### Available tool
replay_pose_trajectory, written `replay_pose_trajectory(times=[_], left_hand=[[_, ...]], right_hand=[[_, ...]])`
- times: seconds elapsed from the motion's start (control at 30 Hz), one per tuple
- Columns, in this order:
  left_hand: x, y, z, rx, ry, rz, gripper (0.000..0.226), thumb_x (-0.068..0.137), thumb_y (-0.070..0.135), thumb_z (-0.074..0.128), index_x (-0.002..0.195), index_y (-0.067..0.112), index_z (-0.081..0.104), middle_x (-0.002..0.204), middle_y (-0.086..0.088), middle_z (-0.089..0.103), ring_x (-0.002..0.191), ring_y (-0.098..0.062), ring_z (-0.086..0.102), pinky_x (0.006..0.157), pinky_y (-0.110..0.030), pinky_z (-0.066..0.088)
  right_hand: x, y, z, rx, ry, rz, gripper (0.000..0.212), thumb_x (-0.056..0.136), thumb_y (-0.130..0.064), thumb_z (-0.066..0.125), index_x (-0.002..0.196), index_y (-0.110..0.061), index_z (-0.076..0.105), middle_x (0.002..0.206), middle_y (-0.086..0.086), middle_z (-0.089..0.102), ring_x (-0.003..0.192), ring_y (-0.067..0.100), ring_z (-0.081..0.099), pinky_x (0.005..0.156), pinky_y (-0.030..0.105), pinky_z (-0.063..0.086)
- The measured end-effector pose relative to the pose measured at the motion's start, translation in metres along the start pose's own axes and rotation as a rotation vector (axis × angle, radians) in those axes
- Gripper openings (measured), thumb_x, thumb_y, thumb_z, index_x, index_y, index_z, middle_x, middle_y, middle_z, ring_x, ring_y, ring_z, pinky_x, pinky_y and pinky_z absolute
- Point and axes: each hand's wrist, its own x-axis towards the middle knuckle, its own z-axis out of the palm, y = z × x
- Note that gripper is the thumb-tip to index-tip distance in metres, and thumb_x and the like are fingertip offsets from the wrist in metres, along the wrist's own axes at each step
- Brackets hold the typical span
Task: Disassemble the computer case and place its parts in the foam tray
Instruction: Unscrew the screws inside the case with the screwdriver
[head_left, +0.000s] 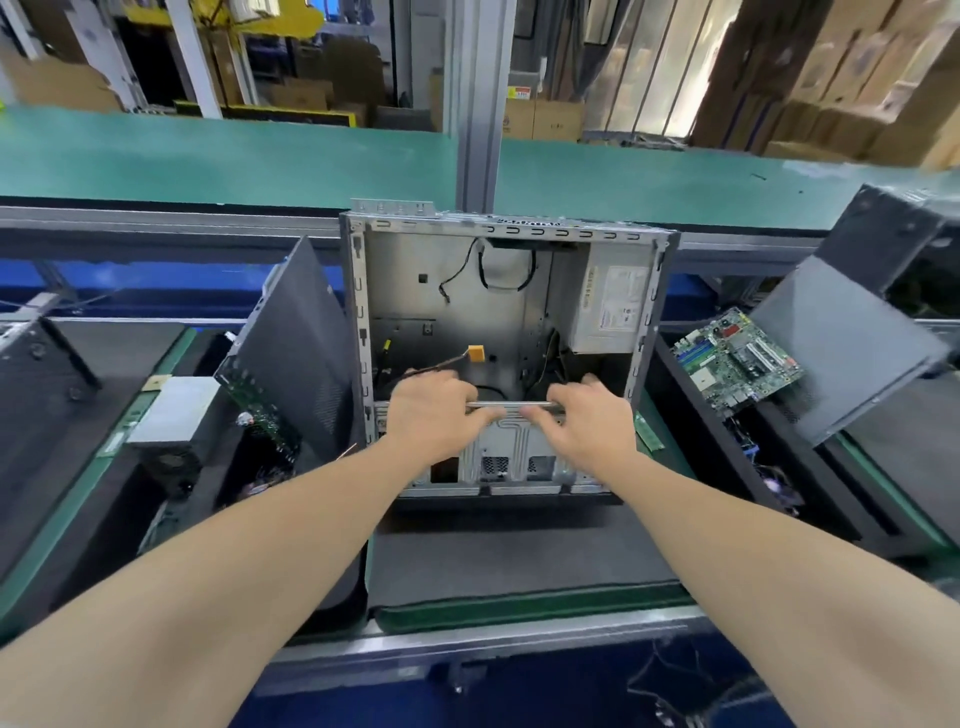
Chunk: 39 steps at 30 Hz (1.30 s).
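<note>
1. Head view, materials: the computer case (509, 291) lies open on a dark foam mat (519, 561), straight ahead of me. It is a box of bare grey sheet steel with slotted flanges along its rim.
2. Inside I see a grey power supply (610, 306) with a white label in the far right corner, loose black cables (506, 270) and a yellow connector (477, 354).
3. At the near end, a bright round metal bar (511, 404) runs across the top of a stamped, ribbed steel cage (511, 452).
4. Hand pose: both forearms reach forward, palms down. The left hand (436, 410) curls its fingers over the bar's left end; the right hand (582, 415) grips the right end likewise.
5. Surroundings, left: a black foam tray (93, 467) holds a silver box-shaped unit (174, 415) and a perforated dark side panel (301, 338), which leans upright just beside the case's left wall.
6. Surroundings, right: a second foam tray (701, 431) carries a green motherboard (737, 361), with a smooth grey panel (841, 353) tilted beside it.
7. Behind the case runs a green conveyor belt (208, 156), split by an aluminium post (478, 104). Cardboard boxes (831, 78) are stacked beyond it.
</note>
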Motion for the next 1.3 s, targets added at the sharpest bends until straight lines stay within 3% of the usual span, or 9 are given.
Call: replay_pose_trajectory(times=[0.17, 0.33, 0.47, 0.63, 0.77, 0.97, 1.17, 1.3], left_hand=[[-0.019, 0.005, -0.012, 0.016, 0.002, 0.019, 0.082, 0.077, 0.093, 0.02, 0.073, 0.029, 0.07, 0.07, 0.011, 0.049, 0.077, -0.014, 0.061, 0.063, -0.029, 0.04], [-0.019, 0.011, -0.012, 0.048, 0.054, 0.047, 0.078, 0.085, 0.089, 0.018, 0.07, 0.031, 0.068, 0.071, 0.012, 0.053, 0.071, -0.014, 0.057, 0.068, -0.033, 0.037], [-0.005, 0.013, -0.015, 0.029, 0.048, 0.038, 0.078, 0.084, 0.09, 0.013, 0.054, 0.026, 0.045, 0.058, 0.012, 0.043, 0.054, -0.013, 0.044, 0.059, -0.032, 0.027], [0.012, 0.015, -0.002, -0.063, -0.031, -0.012, 0.092, 0.078, 0.097, 0.006, 0.055, 0.021, 0.054, 0.052, 0.009, 0.052, 0.047, -0.012, 0.051, 0.046, -0.025, 0.032], [0.023, 0.012, 0.01, -0.085, -0.062, -0.013, 0.097, 0.076, 0.099, 0.004, 0.051, 0.018, 0.05, 0.048, 0.007, 0.051, 0.045, -0.014, 0.052, 0.047, -0.024, 0.031], [0.04, 0.008, 0.026, -0.12, -0.14, -0.056, 0.097, 0.073, 0.101, 0.01, 0.051, 0.018, 0.054, 0.052, 0.005, 0.056, 0.047, -0.015, 0.055, 0.046, -0.025, 0.034], [0.052, 0.005, 0.047, -0.189, -0.242, -0.072, 0.092, 0.07, 0.102, 0.011, 0.049, 0.019, 0.045, 0.048, 0.007, 0.054, 0.047, -0.016, 0.059, 0.047, -0.025, 0.039], [0.059, 0.004, 0.053, -0.204, -0.253, -0.081, 0.093, 0.066, 0.104, 0.01, 0.048, 0.02, 0.043, 0.048, 0.006, 0.055, 0.049, -0.015, 0.06, 0.048, -0.025, 0.039]], right_hand=[[-0.022, -0.01, -0.007, -0.038, 0.05, -0.034, 0.05, 0.098, -0.068, 0.052, 0.07, -0.028, 0.043, 0.065, -0.01, 0.056, 0.083, 0.021, 0.054, 0.051, 0.03, 0.026], [-0.023, -0.004, -0.016, -0.036, 0.089, -0.068, 0.047, 0.098, -0.062, 0.057, 0.072, -0.027, 0.041, 0.063, -0.007, 0.055, 0.075, 0.023, 0.054, 0.051, 0.029, 0.024], [-0.009, 0.004, -0.025, 0.011, 0.048, -0.054, 0.054, 0.097, -0.073, 0.035, 0.069, -0.026, 0.039, 0.062, -0.011, 0.042, 0.072, 0.023, 0.055, 0.052, 0.032, 0.03], [0.009, 0.013, -0.016, -0.009, -0.046, -0.019, 0.068, 0.09, -0.082, 0.014, 0.067, -0.025, 0.043, 0.065, -0.004, 0.058, 0.072, 0.025, 0.062, 0.055, 0.034, 0.032], [0.024, 0.016, -0.009, -0.035, -0.163, -0.006, 0.079, 0.084, -0.087, 0.004, 0.064, -0.023, 0.045, 0.059, -0.009, 0.051, 0.064, 0.022, 0.059, 0.052, 0.033, 0.03], [0.038, 0.022, 0.006, -0.044, -0.255, 0.011, 0.078, 0.093, -0.086, 0.02, 0.064, -0.022, 0.054, 0.056, -0.006, 0.057, 0.052, 0.013, 0.055, 0.048, 0.029, 0.036], [0.048, 0.033, 0.026, -0.074, -0.326, -0.003, 0.083, 0.094, -0.086, 0.019, 0.063, -0.019, 0.058, 0.057, -0.004, 0.057, 0.055, 0.014, 0.055, 0.049, 0.028, 0.036], [0.056, 0.04, 0.036, -0.036, -0.342, -0.014, 0.084, 0.092, -0.087, 0.021, 0.055, -0.018, 0.051, 0.05, -0.004, 0.053, 0.049, 0.015, 0.054, 0.047, 0.028, 0.035]])
